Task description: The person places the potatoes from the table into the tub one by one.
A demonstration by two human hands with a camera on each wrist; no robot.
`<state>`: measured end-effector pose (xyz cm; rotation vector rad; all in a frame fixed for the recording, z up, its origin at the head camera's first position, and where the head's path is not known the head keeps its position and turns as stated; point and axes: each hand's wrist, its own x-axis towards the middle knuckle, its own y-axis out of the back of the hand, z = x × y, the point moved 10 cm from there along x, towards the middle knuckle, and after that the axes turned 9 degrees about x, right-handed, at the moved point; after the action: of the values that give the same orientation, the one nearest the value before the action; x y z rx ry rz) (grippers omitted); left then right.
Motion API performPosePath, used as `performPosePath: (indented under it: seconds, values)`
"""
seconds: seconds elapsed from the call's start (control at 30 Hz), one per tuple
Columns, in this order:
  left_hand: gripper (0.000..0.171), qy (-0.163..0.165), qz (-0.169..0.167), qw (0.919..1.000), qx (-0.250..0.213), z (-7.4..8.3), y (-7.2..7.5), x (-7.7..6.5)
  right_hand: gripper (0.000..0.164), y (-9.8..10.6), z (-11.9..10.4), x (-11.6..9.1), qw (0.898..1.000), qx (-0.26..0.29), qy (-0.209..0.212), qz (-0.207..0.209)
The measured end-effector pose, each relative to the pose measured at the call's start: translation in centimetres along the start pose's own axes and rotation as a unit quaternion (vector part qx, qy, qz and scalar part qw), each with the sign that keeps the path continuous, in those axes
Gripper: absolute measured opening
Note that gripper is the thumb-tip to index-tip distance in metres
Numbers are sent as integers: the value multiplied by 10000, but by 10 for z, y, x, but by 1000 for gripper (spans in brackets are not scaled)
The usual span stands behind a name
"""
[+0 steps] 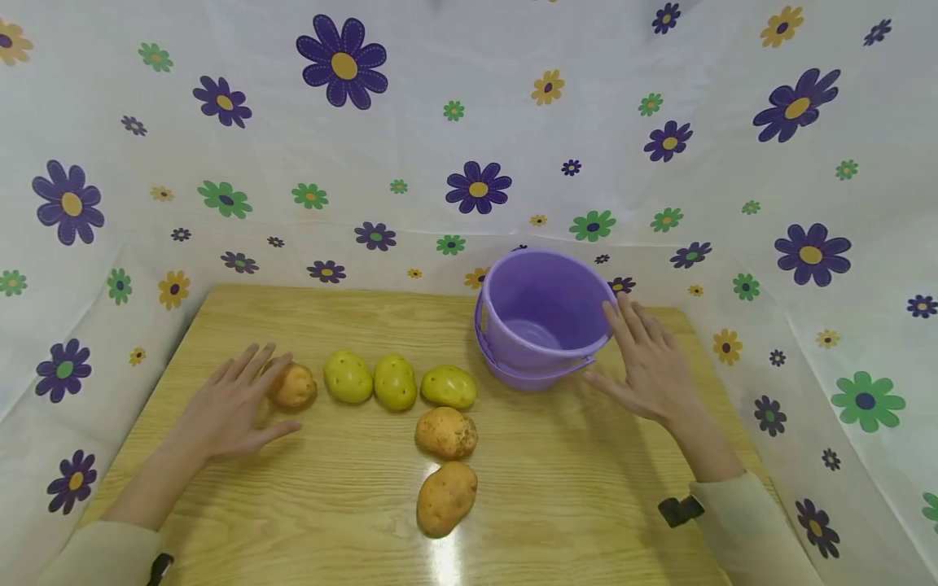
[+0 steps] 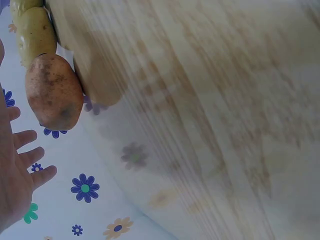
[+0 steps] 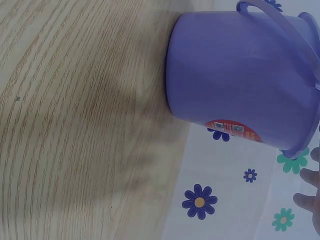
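Note:
My left hand (image 1: 229,411) hovers with fingers spread beside a brown potato (image 1: 295,387) at the left end of a row; the left wrist view shows this potato (image 2: 54,92) apart from the fingers. Three yellow-green potatoes (image 1: 396,382) continue the row to the right. Below the rightmost one lie two more brown potatoes (image 1: 447,498), one under the other. A purple bucket (image 1: 513,358) stands upright at the back right, its handle hanging down at the front. Close to the bucket's right rim is my right hand (image 1: 648,366), fingers extended and holding nothing.
Everything stands on a light wood table (image 1: 330,505). White cloth with printed flowers (image 1: 410,146) rises behind the table and along both sides. A red label (image 3: 234,129) shows on the bucket's wall in the right wrist view.

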<state>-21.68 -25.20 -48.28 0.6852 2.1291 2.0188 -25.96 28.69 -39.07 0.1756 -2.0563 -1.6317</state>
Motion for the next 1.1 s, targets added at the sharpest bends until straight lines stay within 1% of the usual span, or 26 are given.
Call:
performPosePath:
  seconds: [0.2, 0.33, 0.43, 0.6, 0.7, 0.83, 0.93, 1.1]
  values:
    - [101, 54, 18, 10000, 17, -4, -5, 1, 104, -5, 0, 3, 9999, -13, -26, -130]
    - [101, 44, 101, 9999, 62, -5, -6, 1, 103, -7, 0, 4, 9999, -47, -44, -141]
    - [101, 49, 103, 9999, 72, -5, -8, 2, 101, -9, 1, 4, 9999, -63, -57, -150]
    - [100, 84, 23, 9999, 61, -7, -12, 5, 98, -11, 2, 5, 9999, -24, -51, -139]
    - [100, 100, -80, 9999, 35, -8, -16, 7, 97, -11, 2, 5, 9999, 6, -39, -103]
    - [100, 98, -128, 9999, 1, -8, -22, 10, 96, -11, 2, 5, 10000, 21, -15, -24]
    - [98, 118, -146, 9998, -31, -8, -24, 12, 95, -10, 2, 6, 10000, 20, -2, 6]
    - [95, 176, -278, 9994, -111, -8, -27, 15, 96, -10, 1, 6, 10000, 7, -5, 0]
